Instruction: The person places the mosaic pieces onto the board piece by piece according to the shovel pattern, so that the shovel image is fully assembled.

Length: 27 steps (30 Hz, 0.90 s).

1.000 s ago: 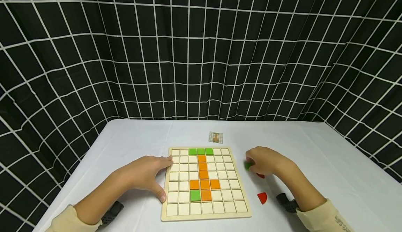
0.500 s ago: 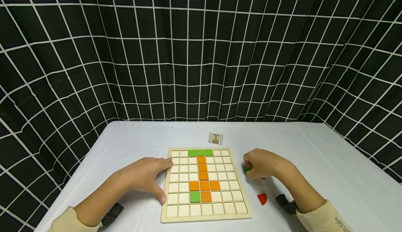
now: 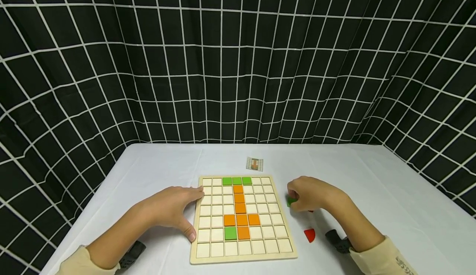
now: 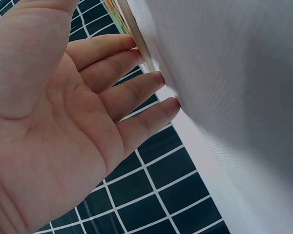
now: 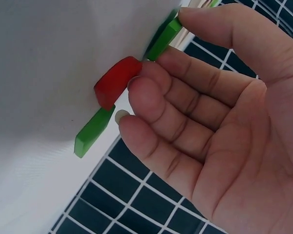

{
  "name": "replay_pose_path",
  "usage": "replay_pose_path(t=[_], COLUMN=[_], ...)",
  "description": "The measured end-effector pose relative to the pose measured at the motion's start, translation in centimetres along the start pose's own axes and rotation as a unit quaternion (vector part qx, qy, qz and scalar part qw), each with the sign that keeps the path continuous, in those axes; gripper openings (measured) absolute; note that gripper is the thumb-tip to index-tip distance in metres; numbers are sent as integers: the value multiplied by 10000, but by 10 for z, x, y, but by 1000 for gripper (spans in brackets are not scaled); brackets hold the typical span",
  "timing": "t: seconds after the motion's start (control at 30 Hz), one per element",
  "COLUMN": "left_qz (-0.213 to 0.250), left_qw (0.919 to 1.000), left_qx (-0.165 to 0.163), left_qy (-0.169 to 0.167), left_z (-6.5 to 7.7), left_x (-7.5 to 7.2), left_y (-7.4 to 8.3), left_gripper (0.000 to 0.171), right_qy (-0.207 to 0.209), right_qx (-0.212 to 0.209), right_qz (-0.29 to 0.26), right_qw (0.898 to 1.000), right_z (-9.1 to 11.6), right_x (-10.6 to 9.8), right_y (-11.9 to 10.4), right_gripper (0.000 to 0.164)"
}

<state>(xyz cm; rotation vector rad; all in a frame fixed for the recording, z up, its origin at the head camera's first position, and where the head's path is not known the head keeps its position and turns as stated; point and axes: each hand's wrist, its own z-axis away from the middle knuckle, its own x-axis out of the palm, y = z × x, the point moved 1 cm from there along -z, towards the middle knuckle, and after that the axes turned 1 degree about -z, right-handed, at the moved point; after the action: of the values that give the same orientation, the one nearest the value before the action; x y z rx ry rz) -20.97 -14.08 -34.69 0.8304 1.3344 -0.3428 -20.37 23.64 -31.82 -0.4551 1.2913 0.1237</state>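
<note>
A wooden grid board (image 3: 243, 258) lies on the white table, with orange tiles (image 3: 241, 219) and green tiles (image 3: 230, 233) set among pale squares. My left hand (image 3: 169, 206) rests at its left edge, thumb and fingers spread along the frame. The left wrist view shows the fingertips of my left hand (image 4: 83, 107) beside the board's wooden edge. Right of the board, my right hand (image 3: 314, 194) pinches a green tile (image 5: 165, 39) by thumb and forefinger, close above the cloth. A red piece (image 5: 118, 80) and another green piece (image 5: 94, 131) lie near its other fingers.
A small pattern card (image 3: 254, 163) lies behind the board. Nearer me on the right is a red quarter-round piece (image 3: 310, 235). A black curtain with white grid lines (image 3: 238, 60) hangs around the table's back and sides.
My right hand has shifted slightly left and nearer me, and the green tile has come with it, a little closer to the board. My left hand has stayed at the board's edge.
</note>
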Motion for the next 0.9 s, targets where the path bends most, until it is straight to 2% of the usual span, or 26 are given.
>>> replay_pose_path(t=[0.27, 0.5, 0.67, 0.9], left_qz=[-25, -7, -9, -35], left_qw=[10000, 10000, 10000, 10000], left_qx=[3, 12, 1, 38], left_qy=[-14, -26, -21, 64], left_z=[-1, -1, -1, 0], left_x=[-1, -1, 0, 1], left_y=[0, 0, 0, 0], left_gripper=[115, 115, 115, 115], right_qy=[29, 29, -47, -58], right_qx=[-135, -557, -672, -1061], right_qz=[-54, 93, 45, 16], right_qw=[9999, 9984, 9977, 9943], right_z=[1, 0, 1, 6], right_x=[-1, -2, -3, -3], right_y=[-2, -6, -14, -30], right_gripper=[16, 19, 15, 14])
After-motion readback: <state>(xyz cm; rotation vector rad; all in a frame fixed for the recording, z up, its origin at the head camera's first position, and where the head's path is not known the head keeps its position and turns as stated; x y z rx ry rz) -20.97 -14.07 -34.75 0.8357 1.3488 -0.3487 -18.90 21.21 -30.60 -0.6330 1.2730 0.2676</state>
